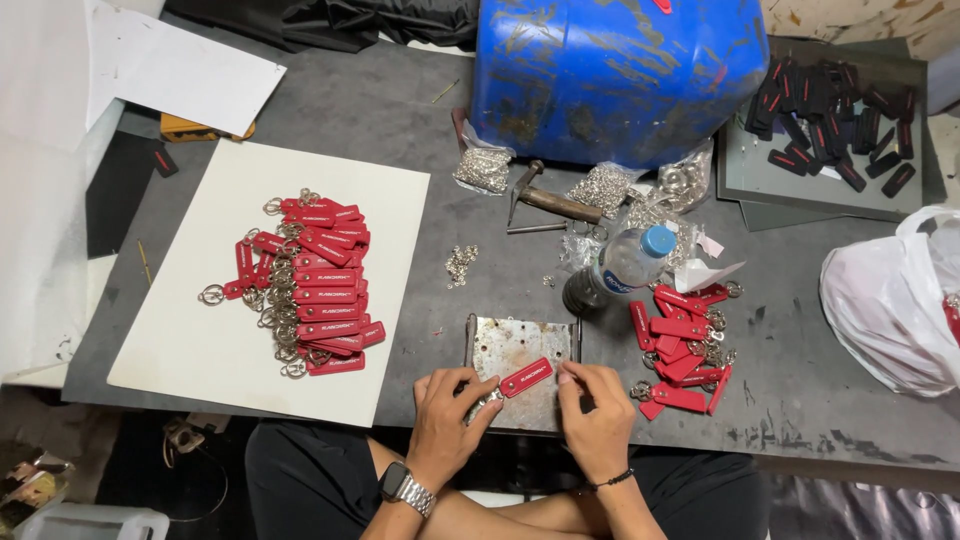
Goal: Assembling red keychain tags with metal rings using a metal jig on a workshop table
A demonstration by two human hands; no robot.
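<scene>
A red tag [526, 377] lies tilted on a pitted metal plate [520, 350] at the tabletop's [420, 120] near edge. The left hand [447, 420] pinches its lower end at 8 o'clock; the right hand [595, 420] pinches the upper end at 2 o'clock. What the left fingers cover is hidden. Finished tags [315, 285] with metal rings heap on a white board [200, 340] at 10 o'clock.

Even, soft overhead light, faint shadows, sharp focus, slight wide-angle bending at edges.
</scene>
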